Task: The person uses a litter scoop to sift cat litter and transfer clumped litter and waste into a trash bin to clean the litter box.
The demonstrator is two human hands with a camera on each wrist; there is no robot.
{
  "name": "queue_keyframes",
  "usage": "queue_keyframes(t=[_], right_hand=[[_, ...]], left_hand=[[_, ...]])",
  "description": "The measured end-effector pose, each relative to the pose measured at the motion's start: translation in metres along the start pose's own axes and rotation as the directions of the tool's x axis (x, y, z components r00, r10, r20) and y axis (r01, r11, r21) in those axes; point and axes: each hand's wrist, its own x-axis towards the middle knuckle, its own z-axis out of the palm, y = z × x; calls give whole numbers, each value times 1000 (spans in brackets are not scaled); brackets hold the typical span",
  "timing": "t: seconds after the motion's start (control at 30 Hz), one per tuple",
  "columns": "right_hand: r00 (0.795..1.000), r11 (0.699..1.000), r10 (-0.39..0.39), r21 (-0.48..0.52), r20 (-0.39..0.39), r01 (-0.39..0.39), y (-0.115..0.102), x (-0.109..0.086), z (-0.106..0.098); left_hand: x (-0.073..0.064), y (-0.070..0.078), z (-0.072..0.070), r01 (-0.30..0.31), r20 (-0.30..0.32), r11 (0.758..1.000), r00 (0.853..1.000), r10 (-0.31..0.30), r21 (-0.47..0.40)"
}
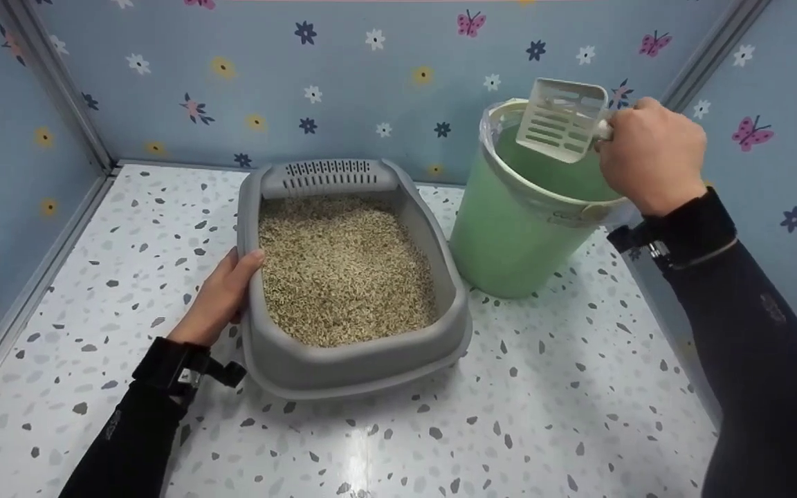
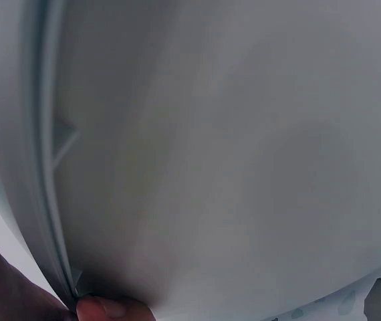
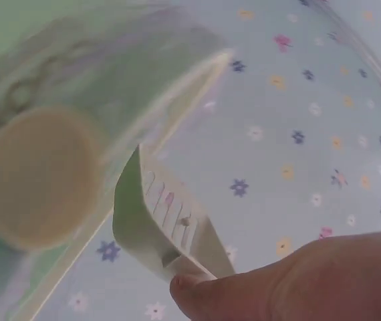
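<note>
A grey cat litter box stands on the floor, holding a bed of tan pelleted litter. My left hand grips its left rim, the thumb on top and the other fingers hidden under the edge. In the left wrist view, a fingertip shows under the rim beside the box's smooth outer wall. My right hand holds a pale slotted litter scoop by its handle, above the green bin. The right wrist view shows the scoop tilted, its slots bare, near the thumb.
A clear plastic liner folds over the bin's rim. Behind the box and bin rises a blue wall printed with flowers and butterflies; side panels close in left and right. The floor is white with grey speckles.
</note>
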Motion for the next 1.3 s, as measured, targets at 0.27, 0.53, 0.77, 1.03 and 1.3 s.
queue_keyframes(t=[0.27, 0.53, 0.77, 1.03, 1.3], right_hand=[[993, 974, -41, 226, 110, 15, -30, 0, -19], [969, 941, -182, 314, 165, 124, -82, -4, -14], [921, 918, -259, 370, 291, 141, -127, -3, 14], [830, 917, -353, 334, 432, 216, -169, 4, 49], [729, 921, -385, 281, 566, 269, -202, 12, 81]], left_hand=[[-1, 2, -2, -8, -1, 1000, 1000, 8, 24], [0, 5, -1, -3, 3, 999, 1000, 2, 36], [3, 5, 0, -5, 1, 1000, 1000, 5, 28], [0, 4, -1, 2, 6, 999, 1000, -2, 45], [-2, 2, 0, 4, -5, 999, 1000, -4, 37]])
